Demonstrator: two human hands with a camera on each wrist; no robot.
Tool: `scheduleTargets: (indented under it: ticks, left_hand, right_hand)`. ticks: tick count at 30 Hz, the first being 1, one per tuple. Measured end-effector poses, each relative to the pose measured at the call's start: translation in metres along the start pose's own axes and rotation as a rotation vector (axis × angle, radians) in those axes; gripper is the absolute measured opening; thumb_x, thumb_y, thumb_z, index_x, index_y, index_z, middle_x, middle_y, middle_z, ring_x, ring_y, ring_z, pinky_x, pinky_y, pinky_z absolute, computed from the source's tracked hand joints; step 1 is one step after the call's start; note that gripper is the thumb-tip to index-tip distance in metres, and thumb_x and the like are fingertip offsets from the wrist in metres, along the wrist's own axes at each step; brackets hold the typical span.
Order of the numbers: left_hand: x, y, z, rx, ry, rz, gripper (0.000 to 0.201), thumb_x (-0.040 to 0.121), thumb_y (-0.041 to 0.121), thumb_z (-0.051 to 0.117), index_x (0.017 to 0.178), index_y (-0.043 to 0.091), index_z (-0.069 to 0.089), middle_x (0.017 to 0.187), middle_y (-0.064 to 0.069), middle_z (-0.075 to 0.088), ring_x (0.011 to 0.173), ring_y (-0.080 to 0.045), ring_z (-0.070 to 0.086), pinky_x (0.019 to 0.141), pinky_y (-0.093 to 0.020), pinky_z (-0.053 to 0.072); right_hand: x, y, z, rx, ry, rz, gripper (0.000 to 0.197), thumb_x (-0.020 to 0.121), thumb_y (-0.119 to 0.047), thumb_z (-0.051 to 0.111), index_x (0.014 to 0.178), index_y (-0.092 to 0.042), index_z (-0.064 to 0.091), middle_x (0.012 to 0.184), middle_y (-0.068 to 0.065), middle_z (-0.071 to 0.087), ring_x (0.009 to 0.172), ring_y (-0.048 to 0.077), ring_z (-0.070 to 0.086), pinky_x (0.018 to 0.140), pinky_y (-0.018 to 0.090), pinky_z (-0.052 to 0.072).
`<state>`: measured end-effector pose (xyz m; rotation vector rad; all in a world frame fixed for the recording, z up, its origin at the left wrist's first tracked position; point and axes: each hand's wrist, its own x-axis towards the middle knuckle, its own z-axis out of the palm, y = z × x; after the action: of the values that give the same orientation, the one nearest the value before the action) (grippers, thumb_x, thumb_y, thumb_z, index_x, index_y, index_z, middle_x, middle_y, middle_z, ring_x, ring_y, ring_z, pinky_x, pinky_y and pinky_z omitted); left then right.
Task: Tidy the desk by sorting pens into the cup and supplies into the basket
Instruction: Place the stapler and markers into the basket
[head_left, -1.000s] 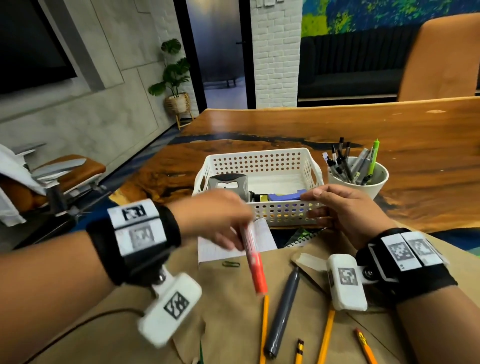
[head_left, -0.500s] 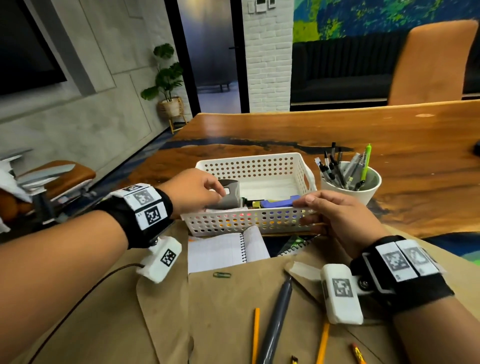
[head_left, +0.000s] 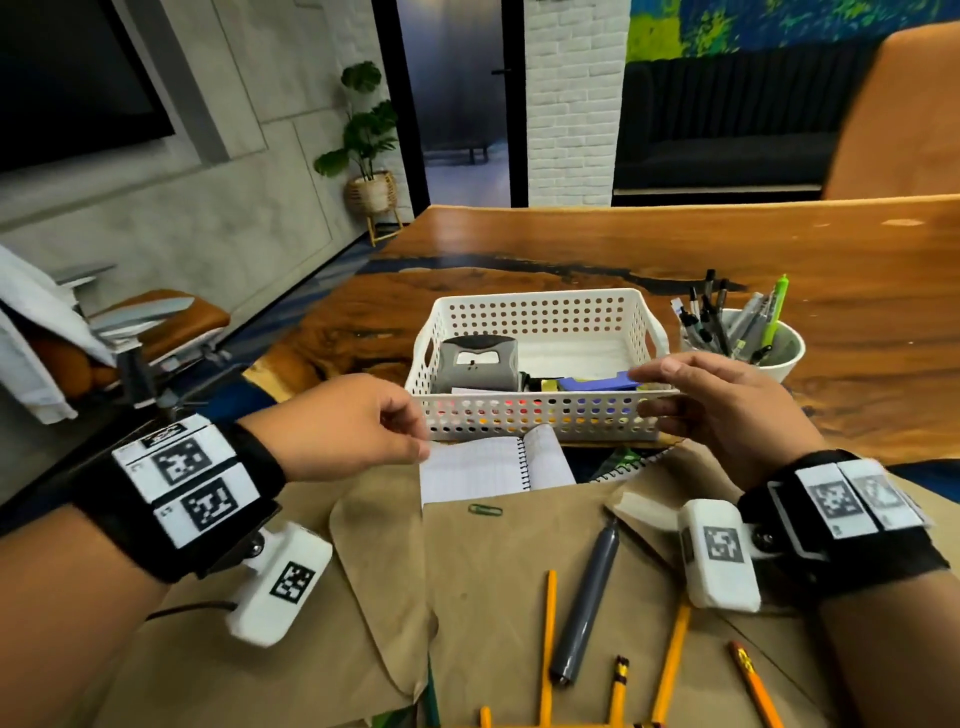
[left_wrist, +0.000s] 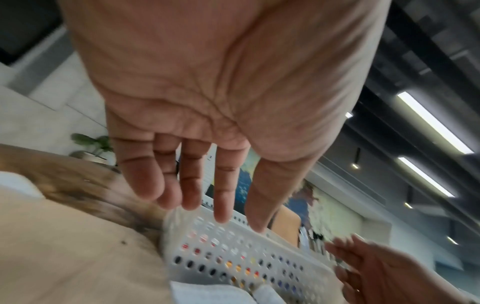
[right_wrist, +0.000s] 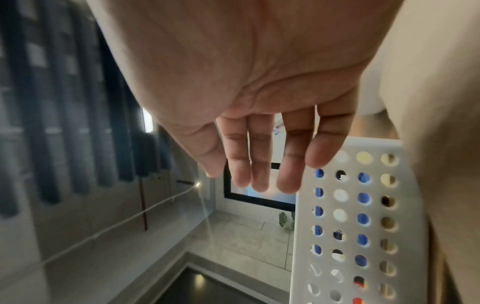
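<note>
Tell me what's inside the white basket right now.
In the white basket: a grey hole punch at its left end and a blue item beside it. Red, yellow and blue show through the front holes, but the wall hides what those are.

We hold both forearms forward, each wrist strapped in a black band. Our left hand (head_left: 358, 426) hangs palm down, its fingers (left_wrist: 221, 197) straight and loosely spread, gripping nothing. Our right hand (head_left: 727, 410) mirrors it, fingers (right_wrist: 288, 162) extended and relaxed, thumb apart.
</note>
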<state>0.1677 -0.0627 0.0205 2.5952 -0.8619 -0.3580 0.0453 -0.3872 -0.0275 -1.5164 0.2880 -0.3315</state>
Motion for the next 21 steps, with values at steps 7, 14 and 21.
scheduleTargets:
  ticks: [7,14,21]
  left_hand:
    - [-0.080,-0.087,-0.016,-0.696,0.318,-0.415,0.019,0.092,0.020,0.073,0.111,0.019,0.072,0.102,-0.001,0.077,0.086,-0.011,0.071,0.064,-0.020,0.052]
    - [-0.122,-0.127,0.023,-1.226,0.406,-0.575,0.017,0.097,0.009,0.063,0.111,0.017,0.066,0.087,0.005,0.080,0.080,-0.009,0.073,0.069,-0.027,0.049]
    - [-0.123,-0.149,0.039,-1.296,0.462,-0.579,0.035,0.095,-0.006,0.053,0.127,0.001,0.065,0.107,-0.024,0.075,0.090,-0.036,0.072,0.085,-0.048,0.057]
  right_hand:
    - [-0.030,-0.059,0.029,-0.189,-0.036,-0.169,0.020,0.095,-0.025,0.060,0.098,-0.009,0.072,0.102,0.007,0.075,0.084,0.021,0.066,0.077,0.039,0.048]
    - [-0.041,-0.051,0.142,-0.476,-0.365,0.191,0.022,0.095,-0.023,0.065,0.105,-0.004,0.069,0.103,0.013,0.074,0.080,0.022,0.067,0.073,0.036,0.050]
    - [-0.044,-0.014,0.214,-0.965,-0.403,0.342,0.046,0.081,-0.041,0.073,0.116,-0.014,0.062,0.104,0.010,0.073,0.091,0.028,0.071,0.086,0.042,0.059]
